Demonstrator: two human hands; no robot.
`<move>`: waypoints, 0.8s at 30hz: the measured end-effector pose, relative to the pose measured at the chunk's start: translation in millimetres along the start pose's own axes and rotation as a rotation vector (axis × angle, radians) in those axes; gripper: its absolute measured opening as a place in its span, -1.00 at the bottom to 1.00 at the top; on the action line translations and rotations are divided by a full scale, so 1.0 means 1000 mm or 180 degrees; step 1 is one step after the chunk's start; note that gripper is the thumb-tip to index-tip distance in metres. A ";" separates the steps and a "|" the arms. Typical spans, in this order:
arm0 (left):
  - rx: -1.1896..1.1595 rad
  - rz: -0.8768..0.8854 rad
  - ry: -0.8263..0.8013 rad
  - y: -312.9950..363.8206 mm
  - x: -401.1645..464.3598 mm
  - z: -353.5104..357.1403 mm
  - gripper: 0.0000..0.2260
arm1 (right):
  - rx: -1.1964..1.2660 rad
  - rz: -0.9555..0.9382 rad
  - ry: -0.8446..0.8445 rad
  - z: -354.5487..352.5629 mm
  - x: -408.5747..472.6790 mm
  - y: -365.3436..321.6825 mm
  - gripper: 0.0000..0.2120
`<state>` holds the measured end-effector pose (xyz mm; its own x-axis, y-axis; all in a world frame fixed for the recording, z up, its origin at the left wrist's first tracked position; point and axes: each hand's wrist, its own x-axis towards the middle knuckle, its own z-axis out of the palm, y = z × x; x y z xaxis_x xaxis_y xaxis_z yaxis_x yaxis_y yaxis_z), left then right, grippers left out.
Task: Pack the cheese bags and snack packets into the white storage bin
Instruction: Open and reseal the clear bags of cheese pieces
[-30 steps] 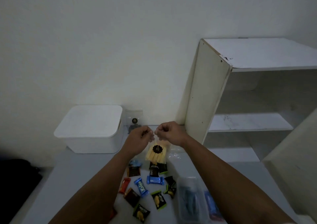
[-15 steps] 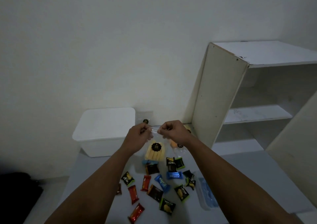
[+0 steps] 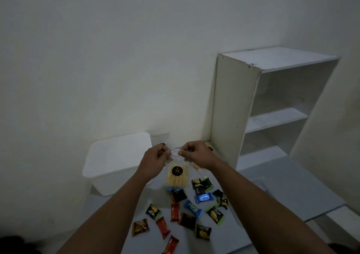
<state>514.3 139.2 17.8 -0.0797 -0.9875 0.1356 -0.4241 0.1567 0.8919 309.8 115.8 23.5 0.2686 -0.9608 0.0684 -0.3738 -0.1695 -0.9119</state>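
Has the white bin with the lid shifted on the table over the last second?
No. The white bin sits against the wall, left of the shelf unit; only the camera view moved.

My left hand [image 3: 155, 159] covers the white storage bin's [image 3: 116, 162] right end, and another clear bag [image 3: 160, 138] behind my knuckles is mostly hidden. My right hand [image 3: 196, 154] hides most of a bag at the table's [image 3: 292, 191] far edge. The bottom edge cuts off a red packet [image 3: 171, 245]. The label [image 3: 177, 171] print is unreadable.
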 end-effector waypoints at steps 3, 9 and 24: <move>-0.0140 -0.0078 -0.0020 0.005 0.001 0.000 -0.85 | -0.0021 0.0023 -0.0008 0.000 -0.001 -0.001 -0.88; -0.0162 0.0038 -0.0122 0.007 0.010 0.007 -0.82 | 0.0122 0.0101 0.0078 -0.012 -0.005 -0.004 -0.91; -0.0343 -0.0195 0.0245 0.008 0.039 0.053 -0.83 | 0.0497 0.0362 -0.0009 -0.056 0.019 0.036 -0.86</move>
<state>460.0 102.3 7.3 0.0145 -0.9940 0.1084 -0.3265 0.0978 0.9401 252.1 78.9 14.0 0.2349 -0.9712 -0.0397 -0.2596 -0.0234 -0.9654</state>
